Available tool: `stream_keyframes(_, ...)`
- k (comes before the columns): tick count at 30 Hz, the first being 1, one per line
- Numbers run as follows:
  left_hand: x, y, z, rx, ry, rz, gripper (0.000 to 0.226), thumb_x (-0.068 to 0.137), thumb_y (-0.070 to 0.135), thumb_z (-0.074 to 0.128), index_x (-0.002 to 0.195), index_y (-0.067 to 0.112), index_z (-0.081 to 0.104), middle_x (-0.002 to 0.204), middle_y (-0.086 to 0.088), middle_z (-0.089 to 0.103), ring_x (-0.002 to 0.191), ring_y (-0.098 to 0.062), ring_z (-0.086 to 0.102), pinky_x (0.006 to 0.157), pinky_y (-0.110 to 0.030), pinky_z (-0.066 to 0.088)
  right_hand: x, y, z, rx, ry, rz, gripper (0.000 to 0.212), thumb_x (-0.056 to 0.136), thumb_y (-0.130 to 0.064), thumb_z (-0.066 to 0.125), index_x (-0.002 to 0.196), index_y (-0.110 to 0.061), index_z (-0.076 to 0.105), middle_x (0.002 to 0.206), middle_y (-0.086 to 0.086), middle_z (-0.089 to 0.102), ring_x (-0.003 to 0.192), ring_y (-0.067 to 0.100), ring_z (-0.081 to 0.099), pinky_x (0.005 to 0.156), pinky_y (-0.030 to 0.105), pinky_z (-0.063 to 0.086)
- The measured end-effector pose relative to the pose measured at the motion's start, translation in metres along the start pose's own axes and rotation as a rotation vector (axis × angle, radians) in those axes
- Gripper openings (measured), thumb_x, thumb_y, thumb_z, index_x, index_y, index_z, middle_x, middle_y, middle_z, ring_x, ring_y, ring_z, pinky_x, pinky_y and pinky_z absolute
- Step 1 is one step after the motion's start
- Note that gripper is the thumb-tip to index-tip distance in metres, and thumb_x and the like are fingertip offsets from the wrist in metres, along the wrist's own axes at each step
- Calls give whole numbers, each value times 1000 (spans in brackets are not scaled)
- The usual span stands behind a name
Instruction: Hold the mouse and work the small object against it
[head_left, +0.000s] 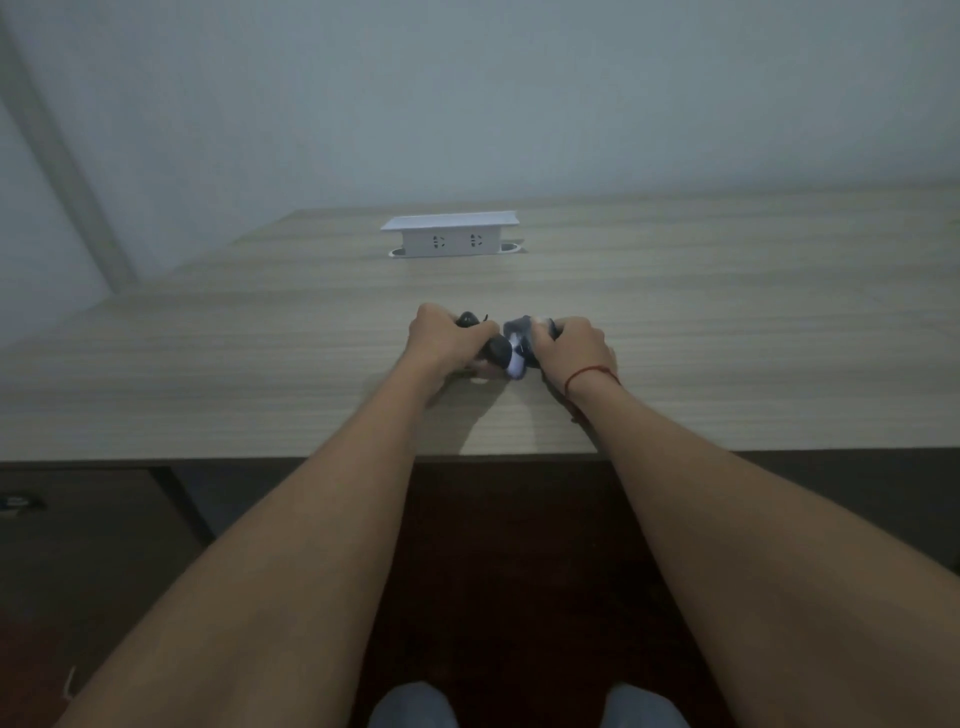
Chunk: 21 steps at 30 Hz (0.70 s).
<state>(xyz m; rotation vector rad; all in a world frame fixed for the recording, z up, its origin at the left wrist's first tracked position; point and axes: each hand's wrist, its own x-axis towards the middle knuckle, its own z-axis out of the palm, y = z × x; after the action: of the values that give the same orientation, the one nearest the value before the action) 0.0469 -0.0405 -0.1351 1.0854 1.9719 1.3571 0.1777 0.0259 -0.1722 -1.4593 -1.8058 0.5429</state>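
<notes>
Here, at the middle of the bench (208, 364), we see a small dark object (496, 349) with a pale, whitish patch (517, 361) held between two hands; the dim, blurred view does not let us name it more closely. It sits low over the wood, just off or on the surface, a little back from the near edge. The left hand (441, 340) has its fingers curled round the dark rounded part on that side, and another dark lump (469, 318) shows just past its knuckles. The right hand (569, 351) grips a greyer, bluish part (519, 328), its fingers wrapped over the top. The two hands nearly meet, with the pale patch between them.

We judge the object to be light, since each hand covers its half easily, and probably rigid where it is rounded; the sheen on the dark part suggests a smooth, possibly slippery shell. The surest hold looks to be round each bulging end, as both hands have it now, rather than on the pale middle.

A red string bracelet (592, 373) circles the right wrist. Farther back, a white pop-up socket box (451, 236) stands raised from the bench, well apart from the hands. Beyond it is a plain pale wall (519, 104). Below the bench edge we see dark floor (519, 571) and the person's knees (410, 706).
</notes>
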Motion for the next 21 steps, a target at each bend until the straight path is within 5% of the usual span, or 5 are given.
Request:
stream_keyframes(3,-1,7,6,46,52,40,28,81,22,76,91,-4,70,93,-18,75,71,-24,75,64,-30,61,-1,0,0,8,-10,-21,47,95,-45,41,101,-10,71,100,16,70,90,33,61,82,36,46)
stream_keyframes(7,-7,7,20,88,230,50,37,87,30,69,106,-3,69,110,-18,70,98,-31,70,84,-37,59,-1,4,1,32,-31,-33,43,95,-46,42,94,-13,70,88,11,68,88,33,63,82,39,51)
stream_keyframes(13,-6,2,-6,-117,-134,29,21,86,19,73,76,2,65,66,-11,75,56,-17,74,53,-26,61,2,-1,0,-1,1,8,47,95,-44,42,104,-8,70,99,15,68,93,35,62,83,35,46)
stream_keyframes(18,-11,-5,23,-154,234,17,33,86,30,72,101,1,73,100,-14,75,90,-25,71,86,-35,59,-1,1,2,23,10,7,48,95,-49,43,101,-10,71,98,15,70,90,33,64,86,41,53)
stream_keyframes(21,-7,-4,18,-113,148,51,28,82,28,74,91,2,74,92,-15,76,84,-27,74,83,-41,61,1,1,1,33,19,26,48,94,-47,43,104,-8,71,102,18,70,90,34,62,83,36,49)
